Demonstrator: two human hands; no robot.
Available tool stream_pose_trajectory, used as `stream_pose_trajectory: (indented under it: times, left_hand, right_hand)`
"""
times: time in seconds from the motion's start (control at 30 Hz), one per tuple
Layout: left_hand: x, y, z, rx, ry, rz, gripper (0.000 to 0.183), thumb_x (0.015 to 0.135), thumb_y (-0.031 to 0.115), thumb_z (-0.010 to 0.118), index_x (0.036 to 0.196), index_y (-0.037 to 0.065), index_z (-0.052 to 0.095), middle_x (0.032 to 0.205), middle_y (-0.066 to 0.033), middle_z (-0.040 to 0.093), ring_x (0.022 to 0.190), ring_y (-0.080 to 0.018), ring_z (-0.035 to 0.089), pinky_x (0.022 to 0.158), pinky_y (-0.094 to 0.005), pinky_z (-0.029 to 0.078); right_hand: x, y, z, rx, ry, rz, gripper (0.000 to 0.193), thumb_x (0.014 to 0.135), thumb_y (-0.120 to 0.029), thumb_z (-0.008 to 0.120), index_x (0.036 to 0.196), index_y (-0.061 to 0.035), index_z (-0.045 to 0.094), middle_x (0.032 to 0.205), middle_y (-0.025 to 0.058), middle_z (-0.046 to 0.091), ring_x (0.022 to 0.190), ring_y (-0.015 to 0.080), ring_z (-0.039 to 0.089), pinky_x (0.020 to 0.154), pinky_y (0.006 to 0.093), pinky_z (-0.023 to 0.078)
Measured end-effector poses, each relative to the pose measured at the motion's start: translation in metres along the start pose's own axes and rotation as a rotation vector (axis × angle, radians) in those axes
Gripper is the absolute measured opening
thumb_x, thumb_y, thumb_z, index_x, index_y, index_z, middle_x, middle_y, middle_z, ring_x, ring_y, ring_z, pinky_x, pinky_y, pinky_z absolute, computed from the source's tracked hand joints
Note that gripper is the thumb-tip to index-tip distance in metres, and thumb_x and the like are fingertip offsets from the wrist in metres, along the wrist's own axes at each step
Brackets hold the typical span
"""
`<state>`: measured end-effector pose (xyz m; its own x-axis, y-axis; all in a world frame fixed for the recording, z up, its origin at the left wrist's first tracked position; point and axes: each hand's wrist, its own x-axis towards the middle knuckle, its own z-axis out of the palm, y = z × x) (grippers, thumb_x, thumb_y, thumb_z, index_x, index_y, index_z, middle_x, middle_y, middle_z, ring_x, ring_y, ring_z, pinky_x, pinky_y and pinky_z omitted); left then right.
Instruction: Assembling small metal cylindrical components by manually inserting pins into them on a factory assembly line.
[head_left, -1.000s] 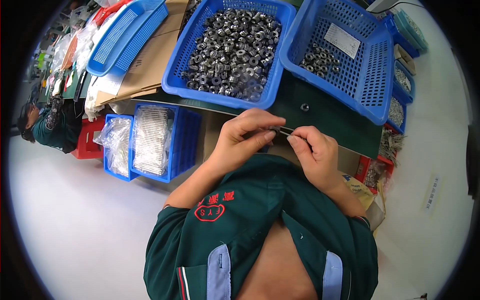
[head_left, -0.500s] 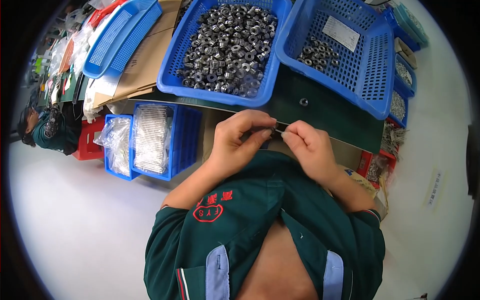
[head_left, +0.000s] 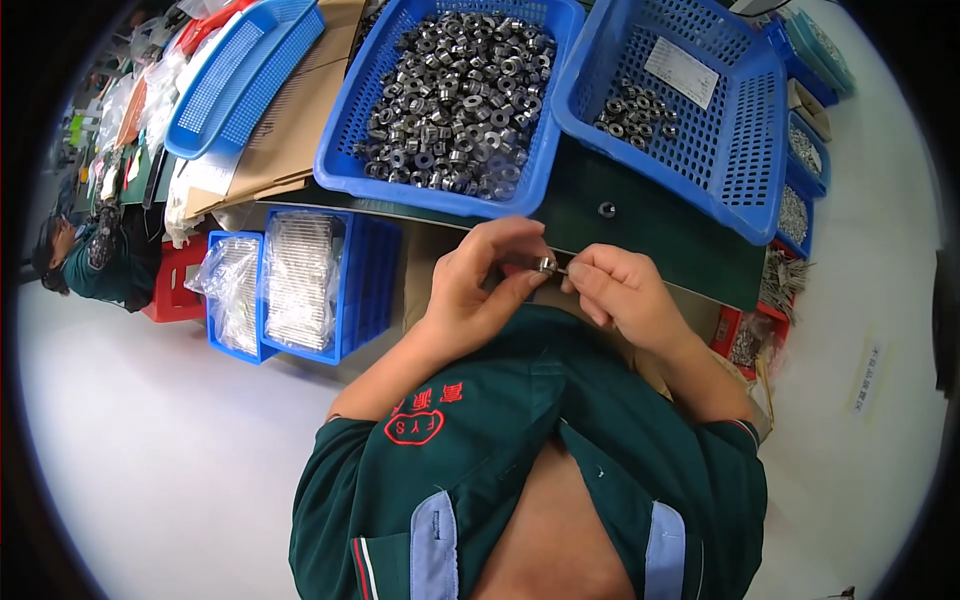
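Observation:
Close to the table's front edge, my left hand [head_left: 468,292] pinches a small shiny metal collar [head_left: 546,265] between thumb and fingers. My right hand [head_left: 630,295] is closed on a thin metal pin [head_left: 562,270], whose tip meets the collar; whether it sits inside the bore I cannot tell. Beyond my hands, a single loose collar [head_left: 606,209] lies on the dark green table [head_left: 660,240]. A blue basket [head_left: 430,201] full of similar metal collars [head_left: 450,110] stands ahead. To its right, a second blue basket [head_left: 690,195] holds a small heap of them and a paper slip [head_left: 682,72].
At the left are flat cardboard [head_left: 290,125] and an empty-looking blue tray [head_left: 240,75]. Blue crates [head_left: 365,270] with bagged metal parts stand below the table edge. Small blue bins [head_left: 797,215] and a red bin [head_left: 730,330] line the right. A co-worker [head_left: 105,265] sits far left.
My left fingers have spread a little, so the collar shows more plainly. My right hand has shifted slightly downward, still pinching the pin.

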<state>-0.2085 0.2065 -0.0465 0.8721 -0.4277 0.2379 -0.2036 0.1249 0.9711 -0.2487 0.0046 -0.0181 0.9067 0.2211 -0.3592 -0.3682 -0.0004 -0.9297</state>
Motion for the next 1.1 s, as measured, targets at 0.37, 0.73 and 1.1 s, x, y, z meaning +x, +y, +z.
stream_pose_trajectory:
  times: [0.37, 0.73, 1.1]
  left_hand:
    - [0.001, 0.002, -0.001, 0.102, -0.012, 0.038, 0.042, 0.082, -0.009, 0.061, 0.122, 0.000, 0.051, 0.100, -0.0109, 0.065, 0.088, -0.0161, 0.066, 0.073, -0.0268, 0.053]
    - [0.008, 0.013, -0.003, 0.337, -0.185, 0.115, 0.044, 0.079, -0.008, 0.061, 0.121, 0.001, 0.052, 0.097, -0.0151, 0.064, 0.088, -0.0286, 0.065, 0.075, -0.0343, 0.053]
    - [0.007, 0.007, 0.000, 0.411, -0.285, 0.080, 0.040, 0.078, -0.011, 0.060, 0.116, 0.000, 0.055, 0.102, -0.0137, 0.064, 0.093, -0.0261, 0.065, 0.077, -0.0317, 0.054]
  right_hand:
    - [-0.007, -0.017, 0.001, -0.595, 0.326, -0.599, 0.013, 0.079, -0.008, 0.072, 0.089, -0.0042, 0.064, 0.067, 0.0065, 0.055, 0.056, 0.0174, 0.052, 0.053, 0.0299, 0.041]
    - [-0.002, -0.022, 0.001, -1.131, 0.262, -1.010, 0.018, 0.069, -0.006, 0.070, 0.085, -0.0050, 0.062, 0.070, 0.0061, 0.051, 0.060, 0.0234, 0.051, 0.051, 0.0346, 0.042]
    - [-0.001, 0.001, 0.005, -0.993, 0.277, -0.824, 0.015, 0.077, -0.012, 0.069, 0.077, -0.0056, 0.055, 0.069, 0.0096, 0.057, 0.060, 0.0282, 0.058, 0.052, 0.0367, 0.045]
